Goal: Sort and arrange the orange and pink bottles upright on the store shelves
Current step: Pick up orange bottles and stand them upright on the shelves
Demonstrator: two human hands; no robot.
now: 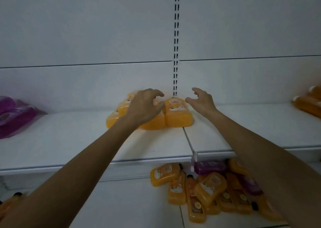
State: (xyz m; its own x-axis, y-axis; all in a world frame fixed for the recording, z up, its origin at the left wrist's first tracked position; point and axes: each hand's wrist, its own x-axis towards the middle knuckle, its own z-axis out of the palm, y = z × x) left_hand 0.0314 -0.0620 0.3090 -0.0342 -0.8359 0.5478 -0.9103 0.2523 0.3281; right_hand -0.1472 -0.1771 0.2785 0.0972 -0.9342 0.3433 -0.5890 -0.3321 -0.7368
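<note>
Glossy, flat-sided orange bottles point(178, 114) stand at the foot of the slotted upright point(176, 54). The left hand point(145, 107) arches loose-fingered over them; the right hand point(201, 100) spreads wide, empty.

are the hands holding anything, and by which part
Right hand holds nothing, open beside the orange plastic bottles. Left hand curls over them; whether it grips one cannot be told.

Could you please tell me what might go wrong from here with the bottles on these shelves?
1. The standing orange bottles are packed close together under the left hand, so a nudge could topple several at once.
2. The open right hand is right beside the end bottle and might knock it sideways.
3. The mixed pile lies loose on the lower shelf. Pulling one bottle out could make others slide.
</note>
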